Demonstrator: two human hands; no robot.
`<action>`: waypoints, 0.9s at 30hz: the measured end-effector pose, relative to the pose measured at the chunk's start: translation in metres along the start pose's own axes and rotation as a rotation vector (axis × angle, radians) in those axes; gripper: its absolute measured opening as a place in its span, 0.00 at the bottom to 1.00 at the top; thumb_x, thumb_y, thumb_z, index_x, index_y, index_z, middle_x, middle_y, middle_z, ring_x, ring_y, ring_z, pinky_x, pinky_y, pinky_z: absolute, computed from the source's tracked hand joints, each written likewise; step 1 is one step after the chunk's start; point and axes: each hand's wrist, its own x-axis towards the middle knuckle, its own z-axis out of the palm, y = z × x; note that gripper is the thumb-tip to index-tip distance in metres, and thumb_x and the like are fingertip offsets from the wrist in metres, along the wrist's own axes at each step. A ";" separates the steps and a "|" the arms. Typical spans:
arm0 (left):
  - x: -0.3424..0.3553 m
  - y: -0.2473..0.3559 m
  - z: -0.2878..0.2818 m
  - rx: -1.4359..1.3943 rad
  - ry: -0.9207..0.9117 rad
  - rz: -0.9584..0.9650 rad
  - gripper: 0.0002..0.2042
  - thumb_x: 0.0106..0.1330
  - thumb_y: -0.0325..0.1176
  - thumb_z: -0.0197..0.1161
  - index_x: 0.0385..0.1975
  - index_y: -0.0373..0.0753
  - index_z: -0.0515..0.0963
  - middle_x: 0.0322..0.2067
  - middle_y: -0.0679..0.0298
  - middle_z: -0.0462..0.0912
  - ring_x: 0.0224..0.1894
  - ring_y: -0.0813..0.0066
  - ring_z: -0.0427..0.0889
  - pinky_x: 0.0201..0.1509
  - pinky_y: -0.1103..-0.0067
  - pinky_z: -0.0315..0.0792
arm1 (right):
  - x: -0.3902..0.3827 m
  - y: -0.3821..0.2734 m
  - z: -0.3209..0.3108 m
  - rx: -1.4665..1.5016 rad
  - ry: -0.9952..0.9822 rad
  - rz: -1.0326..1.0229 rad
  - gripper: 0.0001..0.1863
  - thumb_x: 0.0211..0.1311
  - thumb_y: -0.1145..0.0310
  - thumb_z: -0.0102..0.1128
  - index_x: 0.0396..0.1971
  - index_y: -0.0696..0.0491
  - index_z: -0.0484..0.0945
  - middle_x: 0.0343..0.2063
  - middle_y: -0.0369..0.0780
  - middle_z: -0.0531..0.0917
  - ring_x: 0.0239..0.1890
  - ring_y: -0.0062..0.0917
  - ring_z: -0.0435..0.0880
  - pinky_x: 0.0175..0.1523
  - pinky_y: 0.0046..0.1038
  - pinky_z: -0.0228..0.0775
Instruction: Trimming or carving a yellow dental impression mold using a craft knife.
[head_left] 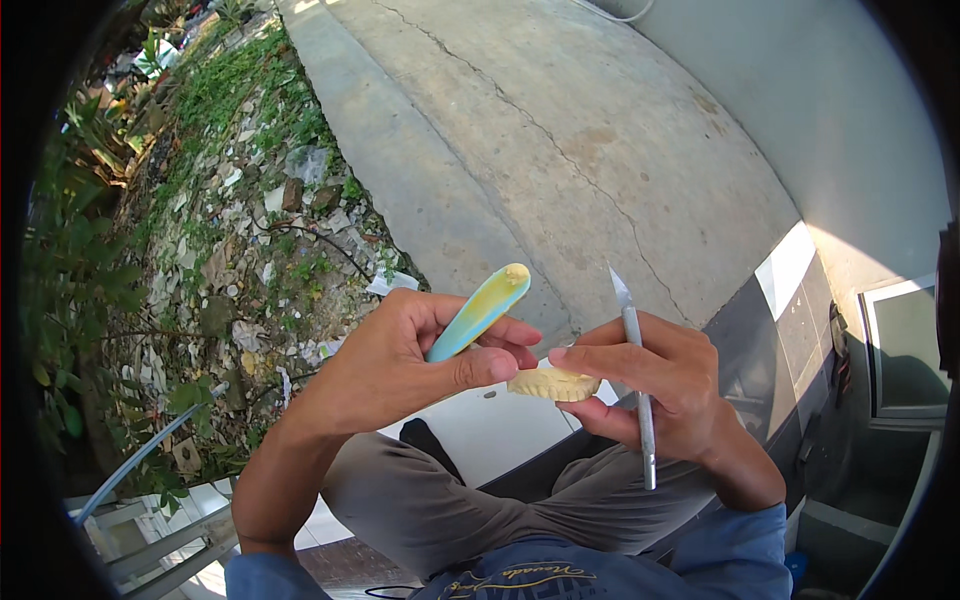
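My left hand [430,350] is closed round a long, round-ended light blue and yellow tool [482,312]. A beige smear shows at its upper end; its kind is unclear. Between my two hands is a small pale yellow piece [552,384] with a ridged, scalloped edge, pinched by the thumb and fingers of my right hand [650,375]. My left thumb tip comes up against its left end. Also in my right hand is a silver craft knife [640,390], held nearly upright with its pointed blade at the top.
My crossed legs [430,500] in grey trousers lie below my hands, on white and dark tiles. Cracked concrete [560,150] stretches ahead. Rubble and weeds [250,220] border it on the left. A pale wall [820,110] and a framed pane [905,345] stand at right.
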 end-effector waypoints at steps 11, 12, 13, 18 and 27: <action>0.032 -0.040 0.023 -0.594 0.186 -0.034 0.16 0.58 0.35 0.65 0.42 0.33 0.75 0.23 0.70 0.76 0.14 0.93 0.59 0.14 0.91 0.51 | 0.008 0.048 0.015 0.185 0.183 0.117 0.18 0.45 0.73 0.70 0.40 0.56 0.78 0.30 0.42 0.82 0.29 0.23 0.82 0.32 0.21 0.73; 0.034 -0.044 0.022 -0.648 0.161 0.011 0.15 0.59 0.33 0.64 0.43 0.33 0.74 0.25 0.70 0.77 0.14 0.93 0.60 0.14 0.92 0.50 | 0.006 0.054 0.020 0.342 0.217 0.228 0.19 0.46 0.73 0.70 0.41 0.57 0.77 0.32 0.41 0.82 0.31 0.22 0.82 0.36 0.22 0.74; 0.034 -0.046 0.023 -0.648 0.164 0.006 0.15 0.59 0.33 0.64 0.43 0.33 0.74 0.25 0.70 0.77 0.14 0.93 0.60 0.14 0.92 0.50 | 0.004 0.058 0.025 0.498 0.249 0.340 0.20 0.47 0.74 0.69 0.43 0.57 0.76 0.35 0.41 0.82 0.33 0.21 0.81 0.39 0.22 0.75; 0.043 -0.050 0.035 -0.639 0.159 -0.040 0.12 0.59 0.28 0.63 0.42 0.34 0.74 0.28 0.69 0.78 0.15 0.95 0.59 0.14 0.92 0.51 | -0.011 0.075 0.023 0.875 0.271 0.501 0.18 0.54 0.75 0.63 0.45 0.61 0.73 0.37 0.42 0.80 0.39 0.21 0.80 0.45 0.22 0.74; 0.046 -0.052 0.041 -0.665 0.145 0.005 0.13 0.58 0.26 0.64 0.43 0.36 0.73 0.30 0.69 0.79 0.18 0.96 0.63 0.16 0.92 0.52 | -0.002 0.072 0.020 0.944 0.325 0.509 0.17 0.59 0.73 0.59 0.47 0.62 0.71 0.38 0.45 0.80 0.41 0.23 0.80 0.46 0.23 0.73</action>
